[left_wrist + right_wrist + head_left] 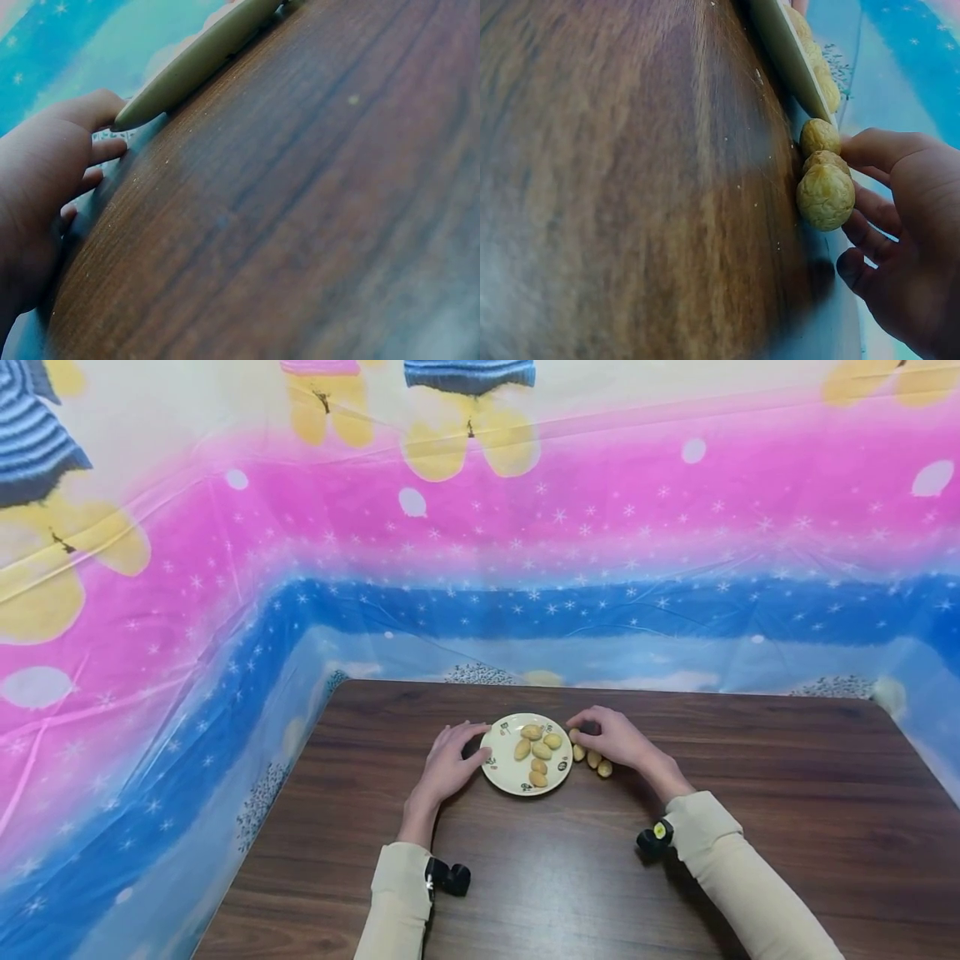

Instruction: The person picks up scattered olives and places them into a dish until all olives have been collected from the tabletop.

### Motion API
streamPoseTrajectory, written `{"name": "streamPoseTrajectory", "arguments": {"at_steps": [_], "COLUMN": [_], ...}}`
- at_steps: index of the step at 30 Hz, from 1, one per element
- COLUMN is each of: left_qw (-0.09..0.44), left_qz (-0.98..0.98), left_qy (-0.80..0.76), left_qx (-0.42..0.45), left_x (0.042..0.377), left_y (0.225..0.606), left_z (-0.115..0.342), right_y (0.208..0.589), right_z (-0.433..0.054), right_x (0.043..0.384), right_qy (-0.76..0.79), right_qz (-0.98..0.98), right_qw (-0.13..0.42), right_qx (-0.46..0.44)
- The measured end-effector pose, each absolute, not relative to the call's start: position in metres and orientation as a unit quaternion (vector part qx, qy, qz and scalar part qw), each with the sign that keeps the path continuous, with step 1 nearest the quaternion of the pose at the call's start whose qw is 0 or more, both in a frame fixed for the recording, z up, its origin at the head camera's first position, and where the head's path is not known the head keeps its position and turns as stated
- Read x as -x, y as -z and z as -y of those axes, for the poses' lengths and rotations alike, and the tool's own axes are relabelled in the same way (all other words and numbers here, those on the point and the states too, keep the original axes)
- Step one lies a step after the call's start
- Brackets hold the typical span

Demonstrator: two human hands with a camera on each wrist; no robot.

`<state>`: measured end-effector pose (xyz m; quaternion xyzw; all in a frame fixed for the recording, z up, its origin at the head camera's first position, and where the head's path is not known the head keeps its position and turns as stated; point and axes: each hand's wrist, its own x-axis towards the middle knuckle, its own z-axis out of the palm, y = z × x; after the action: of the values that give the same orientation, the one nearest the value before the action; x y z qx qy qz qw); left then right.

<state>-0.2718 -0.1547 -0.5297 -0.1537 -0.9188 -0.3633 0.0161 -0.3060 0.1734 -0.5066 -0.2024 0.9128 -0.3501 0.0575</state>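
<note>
Cream fabric sleeves, two [757, 881], cuffs folded back, lay nearest, one on each forearm. Black rounded wrist devices, two [453, 878], were worn at the cuffs.

Left hand [448, 764]: fingers loosely extended, thumb and a fingertip touching the plate's left rim; nothing enclosed in the palm.

Right hand [615, 739]: fingers and thumb bent down at the loose pieces, just beside the plate's right rim; whether they pinched a piece could not be told.

Round cream plate [501, 777], small printed motifs around the border: stood flat between the hands, towards the far edge of the table.

Pale tan, wrinkled oval pieces, six [541, 750]: lay on that plate, grouped mainly towards its middle and right.

Loose tan oval pieces [604, 768] of the same kind: sat close together on the table, right of the plate, partly beneath the right hand.

Dark brown wood-grain table [540, 877]: supported all.

Pink, blue and cream printed cloth [525, 527], with white snowflakes: hung behind the table.
</note>
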Motion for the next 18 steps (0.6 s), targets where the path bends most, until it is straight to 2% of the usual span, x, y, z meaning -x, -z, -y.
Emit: {"name": "streamPoseTrajectory", "arguments": {"at_steps": [18], "left_qw": [0.014], "left_qz": [0.92], "left_qy": [0.361], "left_qx": [0.151], "left_x": [0.2724], "left_y": [0.5301], "left_z": [0.1543], "right_y": [0.5021], "right_z": [-0.1758], "right_x": [0.3007], "right_qy": [0.354], "right_qz": [-0.914], "right_qw": [0.01], "right_qx": [0.199]}}
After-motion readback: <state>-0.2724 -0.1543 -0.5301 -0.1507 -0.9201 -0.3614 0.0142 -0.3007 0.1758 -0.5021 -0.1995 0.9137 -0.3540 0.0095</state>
